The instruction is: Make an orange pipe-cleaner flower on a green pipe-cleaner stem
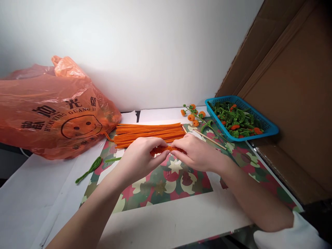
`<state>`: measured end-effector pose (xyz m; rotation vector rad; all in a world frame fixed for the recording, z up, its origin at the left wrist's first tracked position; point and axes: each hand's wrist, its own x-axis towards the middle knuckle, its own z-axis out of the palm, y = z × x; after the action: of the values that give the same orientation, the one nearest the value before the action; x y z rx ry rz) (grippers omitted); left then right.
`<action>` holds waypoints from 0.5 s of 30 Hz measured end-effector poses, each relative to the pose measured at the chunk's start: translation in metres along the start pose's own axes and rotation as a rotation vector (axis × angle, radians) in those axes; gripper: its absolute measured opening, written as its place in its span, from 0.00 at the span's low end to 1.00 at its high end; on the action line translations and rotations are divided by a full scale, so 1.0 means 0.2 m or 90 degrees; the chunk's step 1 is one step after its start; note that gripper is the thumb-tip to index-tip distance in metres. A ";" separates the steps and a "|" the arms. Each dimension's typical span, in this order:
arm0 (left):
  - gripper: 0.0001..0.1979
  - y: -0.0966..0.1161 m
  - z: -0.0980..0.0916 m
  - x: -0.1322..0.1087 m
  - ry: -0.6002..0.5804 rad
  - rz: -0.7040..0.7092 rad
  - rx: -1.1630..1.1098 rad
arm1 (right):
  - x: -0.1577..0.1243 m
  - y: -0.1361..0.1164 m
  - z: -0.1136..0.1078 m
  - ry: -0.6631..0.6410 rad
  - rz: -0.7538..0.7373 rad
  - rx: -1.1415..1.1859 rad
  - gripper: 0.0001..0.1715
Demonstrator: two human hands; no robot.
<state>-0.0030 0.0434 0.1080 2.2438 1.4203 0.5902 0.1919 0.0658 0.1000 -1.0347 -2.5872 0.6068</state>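
I had the left hand (141,155) and right hand (194,151) pinching a ridged orange strip (158,150), seemingly part-shaped; beyond them, orange stems (149,133) looked unworked, a flowered sprig (191,118) finished.

The left hand (145,154) and right hand (193,150) pinched an orange ridged chenille piece (168,148) between them, fingertips close together. Taking that piece as the clock's centre, a bundle of orange chenille stems (150,134) lay at eleven o'clock, and a sprig of orange pompom flowers (191,117) at one. At two o'clock stood a blue mesh basket (274,130) of green and orange chenille pieces (237,119). A smiley-printed orange plastic bag (59,114) bulged between nine and ten; a green looped chenille stem (89,170) lay between eight and nine.
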 end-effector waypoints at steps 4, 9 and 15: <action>0.11 0.01 0.00 -0.01 0.006 0.007 0.020 | 0.00 0.00 0.00 -0.008 0.009 0.029 0.19; 0.11 -0.01 -0.03 0.00 -0.005 0.001 0.003 | 0.01 0.01 0.00 -0.012 0.038 0.049 0.17; 0.13 -0.04 -0.03 0.01 -0.030 0.010 -0.026 | 0.01 0.02 -0.01 -0.059 0.050 0.088 0.17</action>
<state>-0.0110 0.0491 0.1079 2.2244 1.3561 0.5625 0.1935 0.0695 0.1002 -1.0913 -2.5495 0.8583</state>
